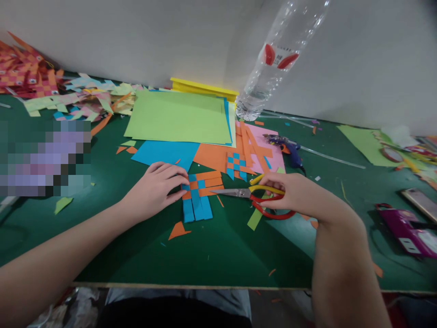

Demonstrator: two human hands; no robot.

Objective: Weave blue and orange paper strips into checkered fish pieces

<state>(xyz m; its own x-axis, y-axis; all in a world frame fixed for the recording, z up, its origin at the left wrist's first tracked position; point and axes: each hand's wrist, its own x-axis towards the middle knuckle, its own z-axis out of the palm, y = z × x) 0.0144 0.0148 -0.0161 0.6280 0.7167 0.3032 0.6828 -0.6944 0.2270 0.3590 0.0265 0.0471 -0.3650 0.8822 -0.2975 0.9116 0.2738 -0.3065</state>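
Note:
A woven piece of blue and orange paper strips (202,200) lies on the green table, with loose strip ends towards the right and the front. My left hand (160,187) grips it at its left edge, fingers and thumb curled over the checkered corner. In my right hand (290,189) is a pair of scissors (235,192) with yellow and red handles. The blades point left, and their tips touch or lie just over the orange strips; I cannot tell which. A smaller checkered blue and orange weave (236,165) lies behind.
Green sheets (180,116) are stacked behind, over blue (164,154) and orange paper. A water bottle (262,86) stands at the back near a glue gun (288,148). Paper scraps (179,231) are scattered about. A purple device (406,228) and phone (419,202) lie at right.

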